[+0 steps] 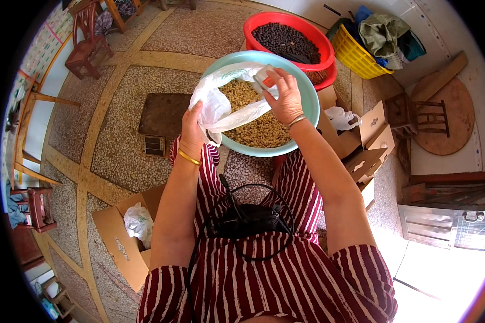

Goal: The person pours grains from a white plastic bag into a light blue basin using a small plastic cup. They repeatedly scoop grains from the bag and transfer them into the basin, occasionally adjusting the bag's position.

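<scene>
A wide light-blue basin (311,102) in front of my knees holds a heap of small tan kernels (261,133). Over its left part a white plastic bag (215,97) is held with its mouth spread wide, tan kernels showing through the opening. My left hand (191,125) is closed on the bag's left edge. Above the basin's far side, my right hand (285,97) grips a small clear plastic cup (262,78), tilted at the bag's right rim. How full the cup is cannot be made out.
Behind the basin stands a red tub (322,40) of dark round berries or beans, above another red tub. A yellow basket (355,54) is at far right. Open cardboard boxes (118,237) with white bags flank me. A low dark stool (164,114) sits left of the basin.
</scene>
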Motion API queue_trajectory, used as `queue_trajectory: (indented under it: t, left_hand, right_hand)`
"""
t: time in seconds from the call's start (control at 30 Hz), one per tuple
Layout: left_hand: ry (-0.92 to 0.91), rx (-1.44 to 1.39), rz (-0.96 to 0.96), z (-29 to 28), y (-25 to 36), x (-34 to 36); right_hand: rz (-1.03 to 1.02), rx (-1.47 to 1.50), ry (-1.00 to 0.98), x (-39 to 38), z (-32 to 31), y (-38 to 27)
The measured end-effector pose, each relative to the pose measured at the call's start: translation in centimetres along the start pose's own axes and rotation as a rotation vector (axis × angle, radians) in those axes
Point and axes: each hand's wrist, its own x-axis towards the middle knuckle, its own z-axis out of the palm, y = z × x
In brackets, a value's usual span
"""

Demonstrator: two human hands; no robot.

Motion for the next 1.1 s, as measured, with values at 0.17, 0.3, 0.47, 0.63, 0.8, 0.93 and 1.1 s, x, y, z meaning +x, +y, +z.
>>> queue_trajectory:
  t: [0.17, 0.3, 0.47, 0.63, 0.8, 0.93, 1.1]
  left_hand:
    - [0.002, -0.029, -0.022, 0.2, -0.2, 0.0]
    - [0.011, -0.034, -0.022, 0.3, 0.0, -0.2]
    - [0.071, 0.033, -0.017, -0.7, -1.1, -0.5]
    - [0.023, 0.09, 0.082, 0.1, 0.4, 0.6]
    - [-0.02, -0.049, -0.038, 0.2, -0.1, -0.3]
    - [-0.011, 0.014, -0.008, 0.8, 0.0, -0.8]
    - [0.006, 0.045, 0.002, 0.6, -0.4, -0.5]
  right_hand:
    - [0.384, 0.336, -0.076, -1.8, -1.9, 1.5]
    - [0.531, 0.479, -0.312, -3.8, -3.2, 2.9]
    - [0.536, 0.353, -0.558, -6.8, -2.2, 3.6]
    - [0.268, 0.263, -0.444, -6.1, 1.0, 2.9]
    - [0.262, 0.035, -0.577, -6.3, 2.5, 2.3]
    - [0.256, -0.051, -0.67, -6.4, 2.9, 1.8]
    - [0.216, 0.071, -0.672, -6.9, 4.0, 2.8]
